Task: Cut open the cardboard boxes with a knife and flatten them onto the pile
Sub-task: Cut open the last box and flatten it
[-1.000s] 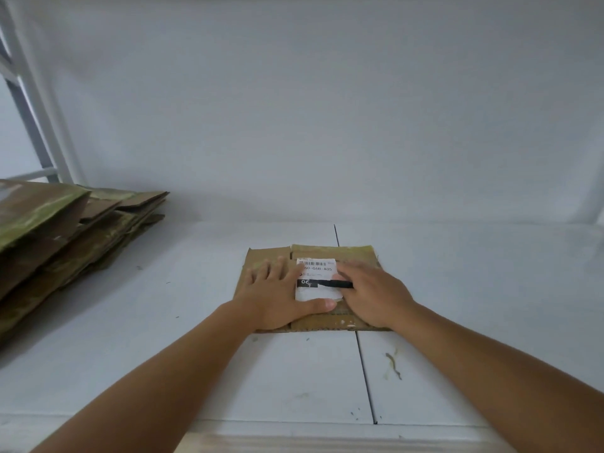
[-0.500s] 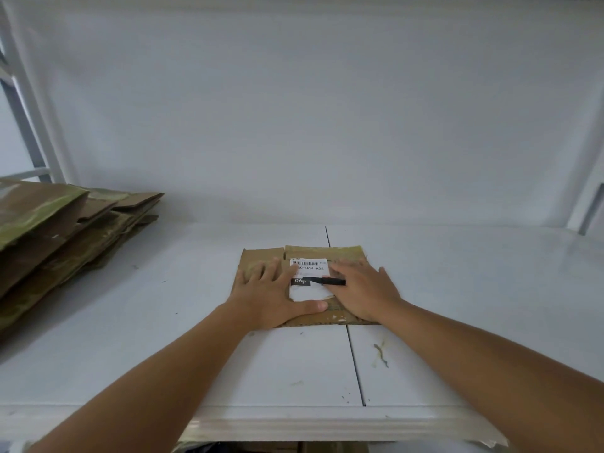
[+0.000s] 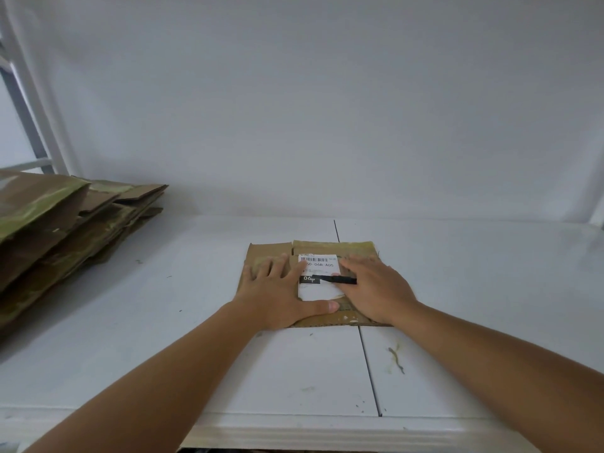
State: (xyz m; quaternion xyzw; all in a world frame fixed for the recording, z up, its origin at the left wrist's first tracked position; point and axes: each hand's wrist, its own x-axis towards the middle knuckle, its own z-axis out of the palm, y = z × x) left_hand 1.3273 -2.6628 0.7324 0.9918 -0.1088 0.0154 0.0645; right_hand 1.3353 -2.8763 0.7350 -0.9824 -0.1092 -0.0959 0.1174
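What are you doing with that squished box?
A person is pressing a flattened cardboard box down on a white table with both hands. The left hand lies flat on it. The right hand presses too, with a black knife under its fingers. A pile of flattened boxes waits to the left.
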